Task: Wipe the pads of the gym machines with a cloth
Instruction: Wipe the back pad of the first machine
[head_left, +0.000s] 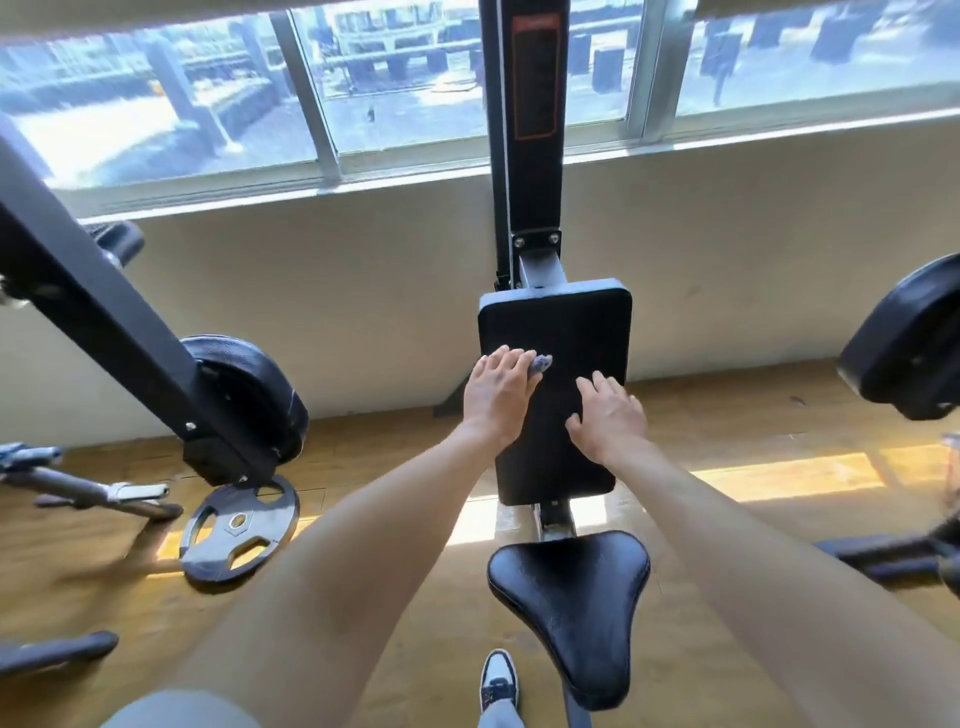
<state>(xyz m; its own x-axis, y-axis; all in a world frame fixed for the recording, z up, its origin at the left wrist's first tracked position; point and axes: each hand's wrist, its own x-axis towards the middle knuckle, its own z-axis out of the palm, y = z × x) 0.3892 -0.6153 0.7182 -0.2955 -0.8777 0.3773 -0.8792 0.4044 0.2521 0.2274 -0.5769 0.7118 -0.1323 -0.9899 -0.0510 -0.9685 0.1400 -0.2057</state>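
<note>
Two hands work the black back pad (558, 332): our left hand (496, 397) presses a small grey cloth (540, 362) flat near the pad's left edge, our right hand (608, 421) rests spread beside it, and we should sweep firm overlapping strokes downward.

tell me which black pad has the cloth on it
The tall rectangular back pad in the middle: the left hand presses the cloth against it. The saddle-shaped seat below and the round pads at either side are untouched.
</note>
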